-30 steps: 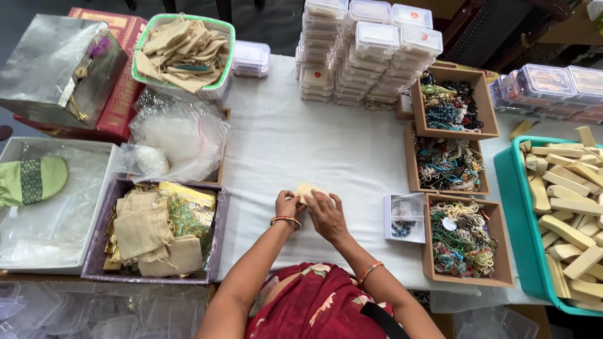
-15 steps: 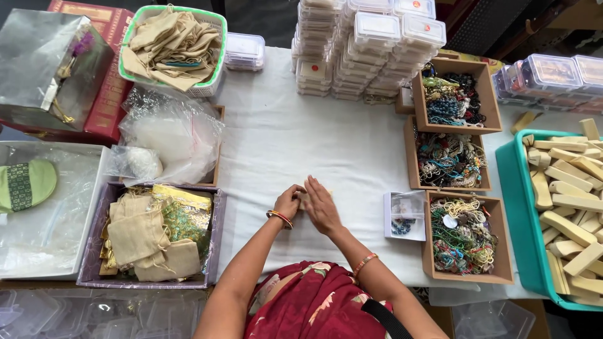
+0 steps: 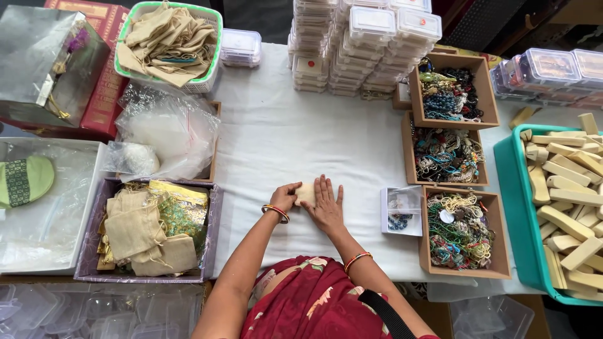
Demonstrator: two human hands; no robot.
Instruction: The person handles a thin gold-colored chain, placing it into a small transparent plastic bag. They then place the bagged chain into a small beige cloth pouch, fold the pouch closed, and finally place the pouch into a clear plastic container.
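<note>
White tablecloth point(image 3: 282, 144), bead trays point(image 3: 452, 154) right, pouch point(image 3: 306, 193) under both hands

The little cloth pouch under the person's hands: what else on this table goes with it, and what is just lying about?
In hand:
- small beige pouch, pressed flat on the white table
- left hand gripping its edge
- right hand flat on it

Lying about, untouched:
- green basket of similar pouches
- three wooden trays of beads
- stacked clear boxes
- teal tub of wooden pieces
</note>
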